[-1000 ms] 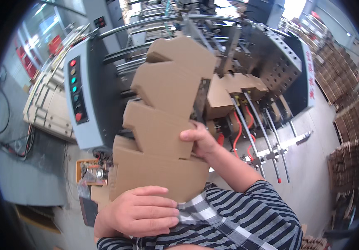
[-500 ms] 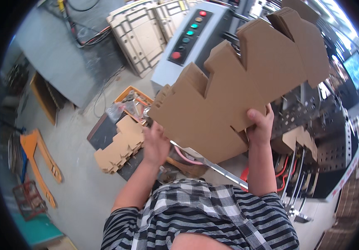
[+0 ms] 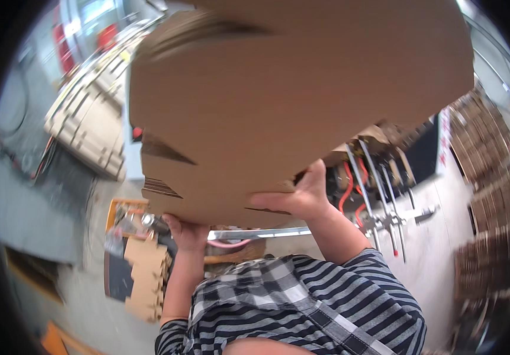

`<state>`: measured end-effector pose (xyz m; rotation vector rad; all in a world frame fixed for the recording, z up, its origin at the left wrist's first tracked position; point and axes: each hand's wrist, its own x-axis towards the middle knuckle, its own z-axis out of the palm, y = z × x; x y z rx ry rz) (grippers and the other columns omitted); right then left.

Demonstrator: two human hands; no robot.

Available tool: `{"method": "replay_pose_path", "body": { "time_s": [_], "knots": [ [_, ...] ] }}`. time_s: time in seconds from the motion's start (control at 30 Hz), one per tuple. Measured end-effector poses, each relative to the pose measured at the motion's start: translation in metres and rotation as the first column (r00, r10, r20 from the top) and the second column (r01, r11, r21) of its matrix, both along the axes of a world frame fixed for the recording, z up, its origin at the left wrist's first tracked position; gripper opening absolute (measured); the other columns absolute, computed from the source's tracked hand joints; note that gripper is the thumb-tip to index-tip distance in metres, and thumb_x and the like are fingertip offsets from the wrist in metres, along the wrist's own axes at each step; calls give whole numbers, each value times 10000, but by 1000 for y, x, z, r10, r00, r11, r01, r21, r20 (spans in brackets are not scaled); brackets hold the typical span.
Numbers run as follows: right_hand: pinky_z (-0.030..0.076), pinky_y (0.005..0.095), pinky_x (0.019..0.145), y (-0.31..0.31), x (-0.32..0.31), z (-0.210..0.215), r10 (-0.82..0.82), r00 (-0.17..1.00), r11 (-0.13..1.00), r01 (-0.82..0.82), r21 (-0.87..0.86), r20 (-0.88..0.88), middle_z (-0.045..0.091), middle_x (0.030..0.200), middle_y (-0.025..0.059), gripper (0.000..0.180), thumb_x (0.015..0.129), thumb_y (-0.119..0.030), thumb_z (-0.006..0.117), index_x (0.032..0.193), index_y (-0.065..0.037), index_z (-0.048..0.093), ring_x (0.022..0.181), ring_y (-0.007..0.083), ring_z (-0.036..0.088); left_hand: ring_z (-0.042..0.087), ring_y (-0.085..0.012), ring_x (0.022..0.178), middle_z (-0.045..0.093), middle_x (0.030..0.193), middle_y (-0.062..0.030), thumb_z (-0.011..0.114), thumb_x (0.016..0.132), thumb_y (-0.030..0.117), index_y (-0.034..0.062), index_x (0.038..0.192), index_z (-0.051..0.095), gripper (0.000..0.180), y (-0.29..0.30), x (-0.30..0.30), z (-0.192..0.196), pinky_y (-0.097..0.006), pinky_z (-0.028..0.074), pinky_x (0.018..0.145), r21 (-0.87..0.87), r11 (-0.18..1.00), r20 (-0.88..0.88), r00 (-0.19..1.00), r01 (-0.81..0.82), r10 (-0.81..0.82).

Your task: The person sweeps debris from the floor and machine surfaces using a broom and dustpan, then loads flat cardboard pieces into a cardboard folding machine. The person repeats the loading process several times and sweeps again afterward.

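Observation:
A thick stack of flat brown die-cut cardboard sheets (image 3: 290, 100) fills most of the view, lifted high and close to the camera. My left hand (image 3: 187, 231) supports the stack from below at its lower left edge. My right hand (image 3: 299, 198) grips the lower edge further right, with fingers under the sheets. Notched cut-outs show along the stack's left side. My striped sleeves come in from the bottom.
A pile of pale cardboard blanks (image 3: 86, 127) lies at the left. Below the stack are a small cut cardboard piece (image 3: 145, 275), an orange-framed box (image 3: 121, 216) and a metal bar (image 3: 266, 234). Machine rods with red hoses (image 3: 373, 195) stand right, and stacked cardboard (image 3: 491, 177) at far right.
The cardboard stack has been raised and brought much nearer the camera, now covering the machine's control panel. Both hands stay on its lower edge; the view has swung.

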<state>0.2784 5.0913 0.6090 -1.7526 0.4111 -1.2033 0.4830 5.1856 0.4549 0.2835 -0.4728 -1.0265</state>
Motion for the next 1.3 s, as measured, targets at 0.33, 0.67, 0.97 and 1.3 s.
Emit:
{"method": "replay_pose_path", "body": {
  "time_s": [0.33, 0.67, 0.97, 1.3],
  "knots": [
    [446, 357, 916, -6, -183, -80, -637, 638, 746, 366, 556, 433, 542, 1136, 120, 513, 760, -160, 630, 1200, 34, 451, 1047, 239, 546, 432, -230, 1176, 398, 1312, -120, 516, 902, 155, 63, 1398, 146, 625, -93, -163, 64, -361, 357, 988, 323, 825, 165, 831, 463, -531],
    [496, 424, 841, -82, -270, -134, -811, 537, 424, 270, 864, 231, 548, 1087, 158, 489, 755, -155, 677, 1148, 58, 477, 965, 280, 576, 485, -206, 1104, 494, 1209, -101, 536, 885, 305, -3, 1271, 352, 527, -186, -245, 2, -354, 350, 965, 509, 729, 282, 711, 458, -644],
    [495, 413, 819, -154, -271, -164, -851, 489, 297, 152, 943, 189, 531, 1027, 113, 527, 694, -188, 735, 1145, -57, 498, 953, 263, 537, 444, -276, 1175, 479, 1224, -115, 558, 877, 275, 9, 1259, 404, 490, -152, -175, -65, -401, 342, 989, 775, 502, 107, 701, 385, -705],
    [460, 490, 828, -221, -276, -176, -846, 500, 249, 58, 967, 187, 511, 1106, 114, 591, 656, -124, 751, 1174, -48, 477, 1014, 315, 508, 537, -201, 1071, 525, 1178, -80, 567, 875, 247, -17, 1310, 362, 549, -103, -142, -75, -304, 422, 868, 832, 403, 59, 662, 382, -747]
  ]
}}
